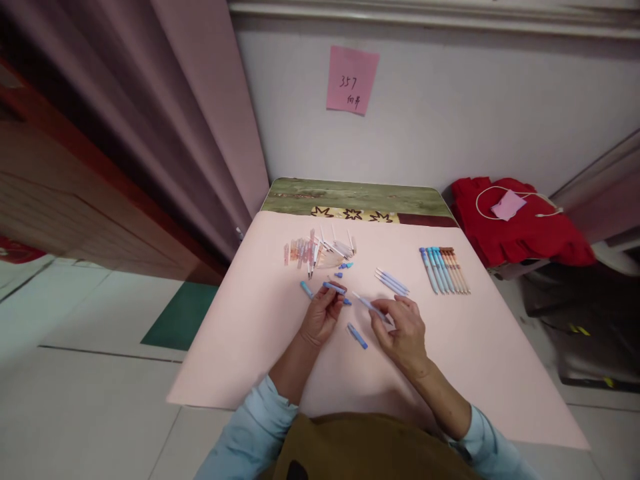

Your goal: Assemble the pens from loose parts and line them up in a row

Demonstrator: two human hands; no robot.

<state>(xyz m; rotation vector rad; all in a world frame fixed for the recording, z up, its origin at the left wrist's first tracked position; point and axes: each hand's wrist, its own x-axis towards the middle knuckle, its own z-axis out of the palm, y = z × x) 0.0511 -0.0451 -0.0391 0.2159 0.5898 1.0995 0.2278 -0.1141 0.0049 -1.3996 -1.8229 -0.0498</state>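
My left hand point(321, 313) is closed around a blue pen barrel point(334, 288), which points to the right. In my right hand point(404, 331) a pale pen part with a white tip point(367, 305) is pinched between thumb and fingers, its tip turned toward the left hand. The two parts are apart. Below them on the pink sheet lies a blue pen piece with a clip point(357, 336). A light-blue barrel point(306, 289) rests just behind my left hand. Small blue pieces point(339, 275) lie beyond it, and another blue piece point(347, 302) is beside its fingers.
Thin refills and clear parts point(327, 250) are heaped at the back left. Several pale-blue pen parts point(391, 281) lie right of centre. Finished-looking blue and brown pens point(444, 270) form a row at the right. A red cloth point(520, 223) with a cable covers something beyond the table.
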